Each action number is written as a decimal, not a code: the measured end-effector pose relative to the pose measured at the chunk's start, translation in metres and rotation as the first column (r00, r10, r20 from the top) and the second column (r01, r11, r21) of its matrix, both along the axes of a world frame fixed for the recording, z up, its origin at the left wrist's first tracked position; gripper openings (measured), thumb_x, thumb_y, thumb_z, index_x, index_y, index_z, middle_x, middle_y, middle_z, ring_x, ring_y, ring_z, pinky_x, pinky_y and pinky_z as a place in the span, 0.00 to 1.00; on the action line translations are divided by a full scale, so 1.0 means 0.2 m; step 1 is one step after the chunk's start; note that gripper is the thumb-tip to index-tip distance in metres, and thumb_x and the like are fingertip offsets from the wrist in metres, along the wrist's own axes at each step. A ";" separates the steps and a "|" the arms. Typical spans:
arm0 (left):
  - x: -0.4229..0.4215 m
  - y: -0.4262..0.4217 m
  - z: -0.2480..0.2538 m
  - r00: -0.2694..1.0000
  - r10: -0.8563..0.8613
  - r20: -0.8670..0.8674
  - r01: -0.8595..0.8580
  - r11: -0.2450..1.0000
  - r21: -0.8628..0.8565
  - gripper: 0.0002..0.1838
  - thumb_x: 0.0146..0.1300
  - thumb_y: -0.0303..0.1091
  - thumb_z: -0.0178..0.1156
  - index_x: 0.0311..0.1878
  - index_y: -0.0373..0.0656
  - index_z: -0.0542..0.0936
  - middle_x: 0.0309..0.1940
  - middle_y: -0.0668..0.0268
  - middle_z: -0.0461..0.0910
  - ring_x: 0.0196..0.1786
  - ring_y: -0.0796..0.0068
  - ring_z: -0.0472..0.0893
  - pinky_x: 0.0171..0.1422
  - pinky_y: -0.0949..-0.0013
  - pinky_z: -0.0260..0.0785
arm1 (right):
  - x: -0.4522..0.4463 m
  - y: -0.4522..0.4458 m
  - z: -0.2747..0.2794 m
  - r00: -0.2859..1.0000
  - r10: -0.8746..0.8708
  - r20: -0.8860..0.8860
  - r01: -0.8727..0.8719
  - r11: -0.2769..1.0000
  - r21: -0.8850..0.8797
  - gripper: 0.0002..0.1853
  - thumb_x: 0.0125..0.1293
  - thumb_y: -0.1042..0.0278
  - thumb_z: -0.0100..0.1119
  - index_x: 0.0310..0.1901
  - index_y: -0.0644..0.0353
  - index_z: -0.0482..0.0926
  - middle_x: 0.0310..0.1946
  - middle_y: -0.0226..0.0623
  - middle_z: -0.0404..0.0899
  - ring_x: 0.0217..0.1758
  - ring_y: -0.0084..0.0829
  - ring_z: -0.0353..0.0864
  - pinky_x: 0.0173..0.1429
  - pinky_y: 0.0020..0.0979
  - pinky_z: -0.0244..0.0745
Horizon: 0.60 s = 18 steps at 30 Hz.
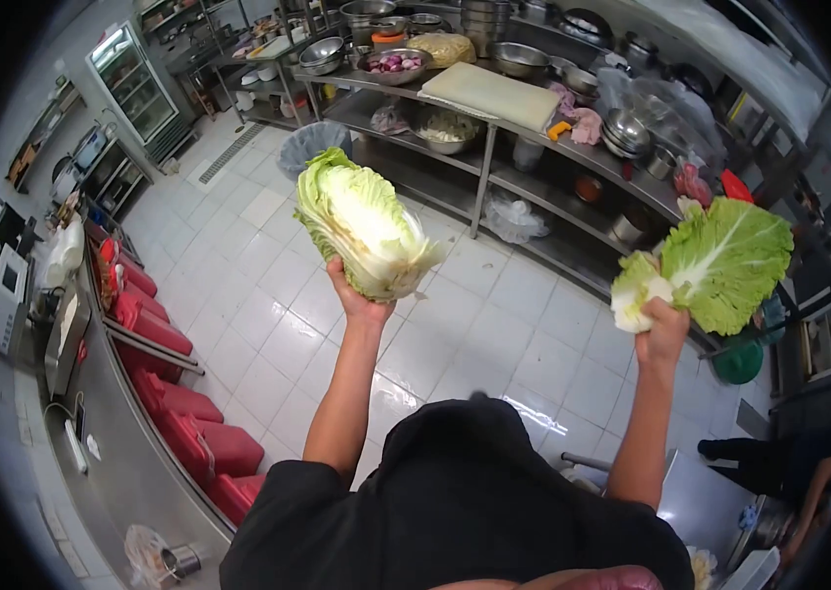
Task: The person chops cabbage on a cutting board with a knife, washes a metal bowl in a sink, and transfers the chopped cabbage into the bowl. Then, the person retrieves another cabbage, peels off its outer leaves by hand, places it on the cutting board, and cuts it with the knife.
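A large napa cabbage (366,221) is held up in front of me by my left hand (361,300), whose fingers go round its lower side and are partly hidden behind it. Out to the right, my right hand (666,329) is closed on loose cabbage leaves (727,261). One of these leaves is broad, green and spread wide; a smaller pale, crumpled piece (640,292) sits beside it in the same grip. The two hands are far apart, both above the tiled floor.
Ahead stands a steel shelf table with a cutting board (492,95), a bowl of red onions (394,65) and metal bowls (520,59). A lined bin (312,147) is near its left end. Red containers (204,442) line the left counter (130,462). Another person (799,467) is at lower right.
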State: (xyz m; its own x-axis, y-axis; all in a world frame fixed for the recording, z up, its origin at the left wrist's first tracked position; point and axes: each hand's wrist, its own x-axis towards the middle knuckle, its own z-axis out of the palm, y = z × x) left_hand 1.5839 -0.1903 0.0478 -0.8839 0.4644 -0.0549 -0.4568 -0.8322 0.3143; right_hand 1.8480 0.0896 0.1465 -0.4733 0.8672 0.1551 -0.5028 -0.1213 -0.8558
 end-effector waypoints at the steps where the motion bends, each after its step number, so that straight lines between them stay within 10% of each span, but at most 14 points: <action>1: -0.04 0.02 0.00 0.999 0.015 -0.035 -0.015 1.000 -0.007 0.35 0.56 0.60 0.53 0.64 0.52 0.69 0.62 0.71 0.71 0.62 0.66 0.72 0.67 0.55 0.65 | -0.02 0.07 -0.02 0.999 -0.010 0.043 0.011 1.000 -0.009 0.33 0.41 0.88 0.44 0.57 0.73 0.68 0.49 0.43 0.74 0.51 0.39 0.77 0.56 0.36 0.74; 10: -0.52 0.21 -0.14 0.986 0.158 0.048 -0.151 0.981 -0.120 0.36 0.55 0.65 0.55 0.63 0.53 0.70 0.59 0.69 0.73 0.58 0.64 0.74 0.61 0.53 0.69 | -0.85 0.70 -0.28 0.929 0.279 0.245 -0.258 0.959 -0.115 0.33 0.38 0.88 0.43 0.54 0.74 0.69 0.48 0.43 0.74 0.51 0.38 0.76 0.55 0.35 0.74; 18: -0.86 0.20 -0.21 0.941 0.337 -0.044 -0.339 0.926 -0.165 0.44 0.52 0.68 0.59 0.67 0.53 0.66 0.62 0.66 0.71 0.61 0.59 0.72 0.64 0.47 0.67 | -2.23 1.22 -0.03 0.949 0.299 -0.099 -0.305 0.951 -0.053 0.27 0.41 0.91 0.46 0.50 0.71 0.69 0.44 0.40 0.72 0.47 0.40 0.77 0.50 0.43 0.77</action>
State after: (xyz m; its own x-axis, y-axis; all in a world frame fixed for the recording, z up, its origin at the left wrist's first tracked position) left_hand 1.4125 -0.1504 0.0056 -0.9881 0.1232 -0.0919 -0.1520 -0.8709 0.4673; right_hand 1.4024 0.3326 0.1395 -0.7015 0.6956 0.1552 -0.5072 -0.3342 -0.7944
